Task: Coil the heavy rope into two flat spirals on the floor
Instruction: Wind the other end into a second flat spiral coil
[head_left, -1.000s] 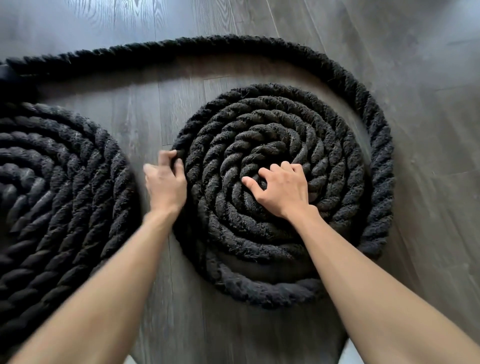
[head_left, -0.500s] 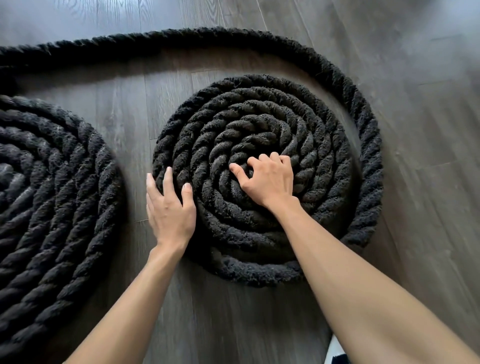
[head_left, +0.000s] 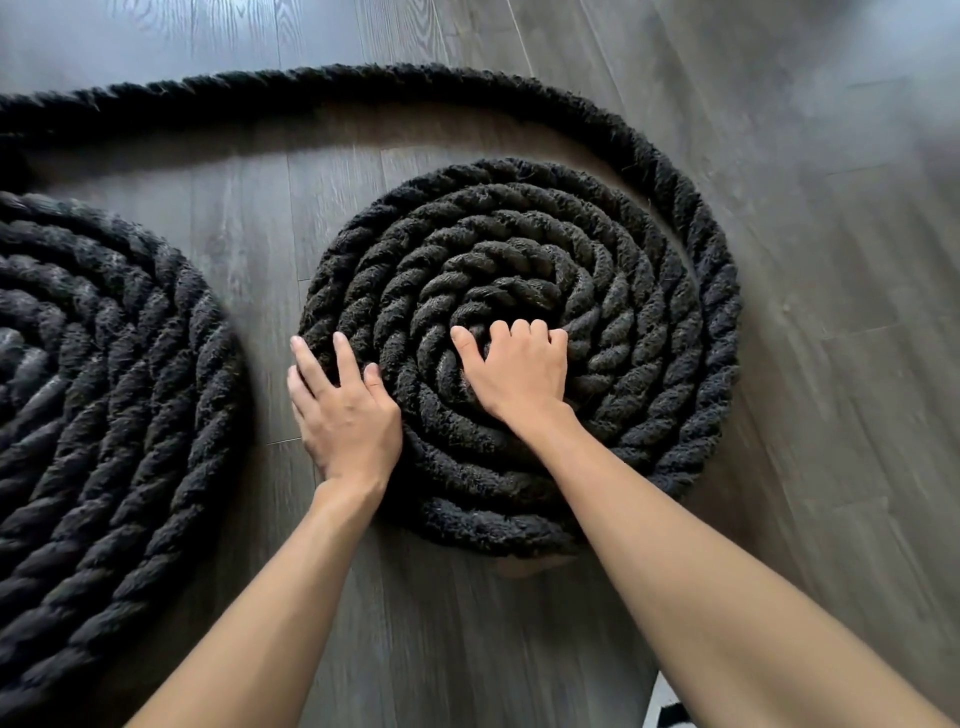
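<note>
A thick black twisted rope lies on the grey wooden floor (head_left: 831, 260). Its right spiral (head_left: 519, 234) is a flat coil of several turns in the middle of the view. My right hand (head_left: 519, 371) presses on the coil's centre with fingers curled into the inner turns. My left hand (head_left: 345, 410) lies flat, fingers spread, against the coil's left outer edge. A loose run of rope (head_left: 363, 85) curves around the coil's far and right side and leads off to the left. A larger left spiral (head_left: 104, 389) fills the left edge, partly cut off.
Bare floor planks lie between the two spirals and to the right of the coil. A small black-and-white patterned object (head_left: 670, 714) peeks in at the bottom edge beneath my right arm.
My left hand slid down the coil's left edge and opened flat against it. The loose outer turn has drawn closer to the coil. The right hand stays on the centre.
</note>
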